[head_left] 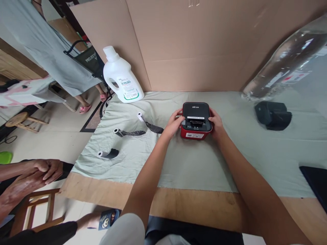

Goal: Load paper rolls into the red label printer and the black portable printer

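A small receipt printer (196,111) with a black top and red body sits on the cloth-covered table, its slotted front towards me. My left hand (174,124) grips its left side, thumb near the top edge. On the opposite side my right hand (216,123) is wrapped round the casing, thumb at the lid's edge. A short dark strip shows at the printer's slot. Left of it lie three small paper rolls: one roll (140,116) with a dark tail near my left forearm, another roll (117,131) with a long dark tail, and a third roll (100,154) nearer the front.
A white detergent bottle (125,81) stands at the back left before a cardboard panel (194,44). To the right are a black device (273,115), a plastic-wrapped bundle (283,58) and a dark flat object (315,182). Another person's clasped hands (47,172) are at the left.
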`<state>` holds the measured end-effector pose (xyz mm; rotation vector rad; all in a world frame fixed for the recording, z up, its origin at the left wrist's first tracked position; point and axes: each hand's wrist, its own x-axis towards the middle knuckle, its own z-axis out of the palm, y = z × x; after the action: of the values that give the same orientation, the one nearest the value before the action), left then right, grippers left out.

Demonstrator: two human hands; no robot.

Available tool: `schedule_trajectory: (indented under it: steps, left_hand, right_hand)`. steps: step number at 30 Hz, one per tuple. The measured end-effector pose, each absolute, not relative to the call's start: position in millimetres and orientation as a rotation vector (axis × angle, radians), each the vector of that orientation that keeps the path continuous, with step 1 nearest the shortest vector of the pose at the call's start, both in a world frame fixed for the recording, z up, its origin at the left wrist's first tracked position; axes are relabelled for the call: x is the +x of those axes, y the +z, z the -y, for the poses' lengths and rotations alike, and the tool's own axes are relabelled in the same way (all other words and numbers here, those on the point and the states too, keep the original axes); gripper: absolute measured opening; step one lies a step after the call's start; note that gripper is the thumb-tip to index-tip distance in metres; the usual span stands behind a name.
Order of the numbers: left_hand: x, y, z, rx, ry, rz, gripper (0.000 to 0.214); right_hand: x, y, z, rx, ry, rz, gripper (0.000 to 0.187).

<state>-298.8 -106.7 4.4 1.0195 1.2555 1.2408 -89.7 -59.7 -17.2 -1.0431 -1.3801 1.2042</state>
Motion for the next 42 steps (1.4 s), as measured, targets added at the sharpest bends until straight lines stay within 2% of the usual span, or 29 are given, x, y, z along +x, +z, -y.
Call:
schedule_trajectory:
  steps: [8,14,21,26,29,31,33,36,39,42]
  left_hand:
    - [-305.7,11.7,109.9,1.018,1.156,-1.283,0.054]
    - [-307.6,14.5,111.2,0.996,1.117,-1.265,0.057]
    - [-297.5,20.6,112.9,1.015,1.203,-1.338,0.059]
    - [-307.7,42.0,114.5,1.059,1.103,-1.390,0.055]
    - [-351.7,57.1,118.0,1.222,1.252,-1.626,0.046]
    - [-395.9,62.2,123.6,1.375,1.346,-1.981,0.046]
    - [-440.6,60.5,129.1,1.418,1.146,-2.368,0.059]
    - [-486.5,50.0,130.0,1.621,0.580,-2.366,0.070]
    - [-500.6,47.0,128.0,1.809,0.375,-2.260,0.055]
    - [-498.7,63.8,145.2,1.834,0.537,-2.245,0.040]
  right_hand:
    - [-89.0,-21.0,68.0,-0.962,1.238,1.389,0.079]
    - [-87.7,-28.5,64.0,-0.744,1.414,1.163,0.052]
    - [-89.4,-34.0,55.1,-0.754,1.321,1.151,0.057]
    - [-90.9,-40.9,59.2,-0.736,1.261,1.148,0.059]
    - [-90.7,-42.3,60.2,-0.718,1.272,1.154,0.058]
    - [-90.3,-42.8,59.1,-0.701,1.283,1.140,0.056]
    - [-89.8,-43.9,57.1,-0.697,1.289,1.131,0.055]
    - [-89.0,-46.1,54.2,-0.704,1.291,1.117,0.054]
    - [-88.4,-47.0,53.0,-0.704,1.303,1.101,0.052]
    - [-88.1,-45.9,53.2,-0.696,1.317,1.095,0.050]
